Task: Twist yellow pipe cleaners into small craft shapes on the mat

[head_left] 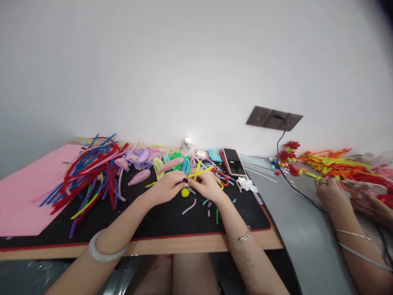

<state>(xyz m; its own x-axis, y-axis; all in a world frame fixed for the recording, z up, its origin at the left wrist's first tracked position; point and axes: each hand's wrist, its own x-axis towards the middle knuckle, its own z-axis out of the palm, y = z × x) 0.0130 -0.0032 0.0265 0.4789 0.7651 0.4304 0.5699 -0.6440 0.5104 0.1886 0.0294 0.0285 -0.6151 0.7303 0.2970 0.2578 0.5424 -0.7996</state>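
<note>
My left hand (168, 186) and my right hand (208, 187) meet over the black mat, fingertips pinched together on a small pipe-cleaner piece. A round yellow coil (185, 192) hangs below the fingertips, and a small black part (185, 180) shows between them. Yellow pipe-cleaner ends (199, 170) cross and stick up above my right fingers. How these parts join is hidden by the fingers. Short cut pieces, such as a pink one (189, 206) and a green one (217, 216), lie on the mat near my hands.
Loose red and blue pipe cleaners (89, 172) spread to the left, by pink paper (27, 184). Behind stand pastel bundles (144, 157) and a paper cup (188, 146). A phone (233, 162) and crumpled tissue (247, 184) lie right. A co-worker's hands (333, 194) work further right.
</note>
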